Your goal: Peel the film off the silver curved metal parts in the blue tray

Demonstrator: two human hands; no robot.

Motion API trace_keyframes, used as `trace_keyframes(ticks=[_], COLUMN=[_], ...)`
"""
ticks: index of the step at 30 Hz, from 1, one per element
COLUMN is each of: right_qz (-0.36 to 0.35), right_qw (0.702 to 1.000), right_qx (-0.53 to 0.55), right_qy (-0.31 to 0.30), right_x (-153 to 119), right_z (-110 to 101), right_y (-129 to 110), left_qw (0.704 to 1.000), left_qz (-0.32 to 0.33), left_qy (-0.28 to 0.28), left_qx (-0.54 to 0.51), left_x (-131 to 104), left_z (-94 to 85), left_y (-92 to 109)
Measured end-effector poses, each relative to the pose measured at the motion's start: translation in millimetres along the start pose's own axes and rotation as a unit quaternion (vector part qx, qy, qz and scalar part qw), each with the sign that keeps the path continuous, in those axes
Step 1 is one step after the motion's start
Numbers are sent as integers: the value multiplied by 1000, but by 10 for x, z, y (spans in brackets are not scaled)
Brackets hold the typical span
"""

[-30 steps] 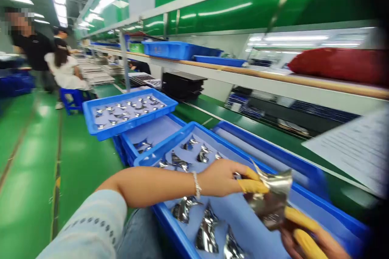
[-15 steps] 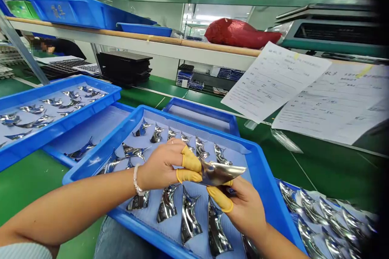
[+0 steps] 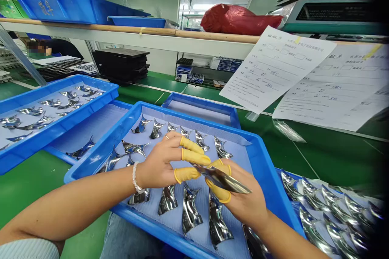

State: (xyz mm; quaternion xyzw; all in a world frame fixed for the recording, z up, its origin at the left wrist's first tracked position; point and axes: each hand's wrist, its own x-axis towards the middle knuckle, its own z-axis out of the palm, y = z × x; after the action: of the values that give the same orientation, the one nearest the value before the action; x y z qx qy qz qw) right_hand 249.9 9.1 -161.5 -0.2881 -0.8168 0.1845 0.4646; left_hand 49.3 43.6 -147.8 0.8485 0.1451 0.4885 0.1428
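Observation:
A shiny curved metal piece [image 3: 226, 179] is held above a blue tray [image 3: 272, 178] lined with pale sheeting. My right hand [image 3: 243, 194] grips it between thumb and fingers in yellow finger covers. At its left end, my left hand [image 3: 170, 160] has its thumb and covered fingers spread around the tip, apart from one another; whether they touch it is hard to tell. Below the hands, several similar metal pieces [image 3: 191, 210] lie in rows in the tray, partly hidden by the hands and forearms.
More metal pieces fill a blue tray [image 3: 106, 91] at left and another group [image 3: 316, 206] at right. Behind are a smaller blue tray [image 3: 234, 117], hanging papers [image 3: 276, 68], black stacked trays [image 3: 121, 64], and a shelf [image 3: 164, 36] with a red bag [image 3: 237, 19]. A person [image 3: 63, 47] is far left.
The held metal piece has turned, now showing its thin edge and sloping down to the right. My left fingers have opened from their closer hold, and my right fingers have come up around the piece.

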Motion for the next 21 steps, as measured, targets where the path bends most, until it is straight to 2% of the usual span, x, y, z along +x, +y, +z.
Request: trace_keyframes(ticks=[3,9,14,21], right_qz=[-23,79,73,26], right_qw=[999,980,987,993], right_qx=[35,183,134,69], right_qy=[-22,-9,-59,-92], right_x=[-5,-69,-27,11], right_z=[-6,-86,-108,-71], right_y=[16,116,49,-11], left_qw=[1000,997,991,987], left_qz=[-1,-59,-90,-114], left_qy=[6,-38,-75,-68], left_qx=[2,-27,-69,-94], left_x=[6,-2,-25,-51], left_z=[7,23,108,167], left_y=[11,-7,-26,-19])
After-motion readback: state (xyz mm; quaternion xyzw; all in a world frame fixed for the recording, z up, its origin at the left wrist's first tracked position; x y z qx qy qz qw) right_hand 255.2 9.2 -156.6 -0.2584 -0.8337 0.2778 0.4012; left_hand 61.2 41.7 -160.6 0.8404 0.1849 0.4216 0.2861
